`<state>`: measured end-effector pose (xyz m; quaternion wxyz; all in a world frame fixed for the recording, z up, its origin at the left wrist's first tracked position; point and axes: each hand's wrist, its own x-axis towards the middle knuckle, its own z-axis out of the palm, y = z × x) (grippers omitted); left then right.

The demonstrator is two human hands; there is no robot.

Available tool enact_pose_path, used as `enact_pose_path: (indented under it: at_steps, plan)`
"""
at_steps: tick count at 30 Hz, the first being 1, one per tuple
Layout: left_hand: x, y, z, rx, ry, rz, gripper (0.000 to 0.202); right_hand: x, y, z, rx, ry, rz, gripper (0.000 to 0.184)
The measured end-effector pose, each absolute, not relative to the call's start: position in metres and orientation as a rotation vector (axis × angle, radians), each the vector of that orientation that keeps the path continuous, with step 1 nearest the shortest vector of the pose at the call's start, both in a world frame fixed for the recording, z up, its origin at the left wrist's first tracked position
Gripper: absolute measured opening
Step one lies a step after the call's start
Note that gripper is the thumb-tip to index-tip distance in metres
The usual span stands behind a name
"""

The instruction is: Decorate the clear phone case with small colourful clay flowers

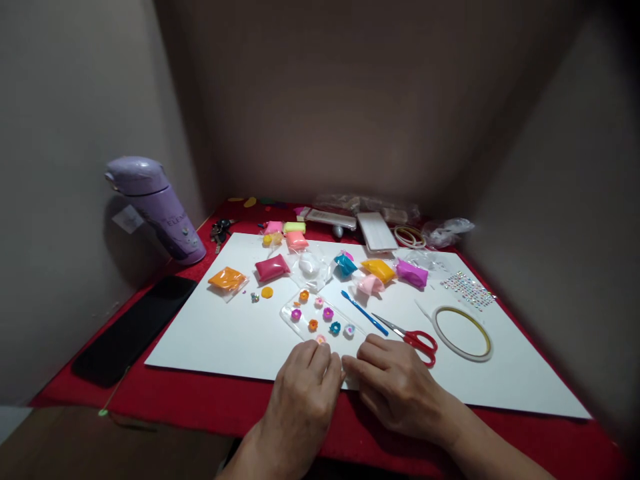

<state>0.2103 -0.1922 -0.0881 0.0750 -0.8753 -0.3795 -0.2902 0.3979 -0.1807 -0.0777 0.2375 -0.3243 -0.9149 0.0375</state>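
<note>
My left hand [304,385] and my right hand [395,381] come together at the front edge of a white board [210,347]. Fingers on both are curled and pinched, and whatever lies between the fingertips is hidden. Just beyond them is a clear plastic sheet [291,325] with several small clay flowers, among them an orange flower [313,325], a teal flower [335,328] and a purple flower [328,313]. Red-handled scissors [413,337] lie beside my right hand, partly behind it. A blue modelling tool [365,313] rests between the scissors and the flowers.
Clay packets, such as a crimson packet [273,268] and a yellow packet [379,270], lie across the board's back. A white tape ring [463,333] and a gem sheet [469,291] are at right. A phone [135,330] and leaning purple bottle [160,210] stand left.
</note>
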Motion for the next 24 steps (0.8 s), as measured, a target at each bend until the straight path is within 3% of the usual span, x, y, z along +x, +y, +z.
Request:
enact_pose_path:
  at_steps: [24]
  plan:
    - [0.2101, -0.1926, -0.0915, -2.634, -1.153, -0.851, 0.016, 0.3982, -0.181, -0.0817, -0.873, -2.508, 0.08, 0.017]
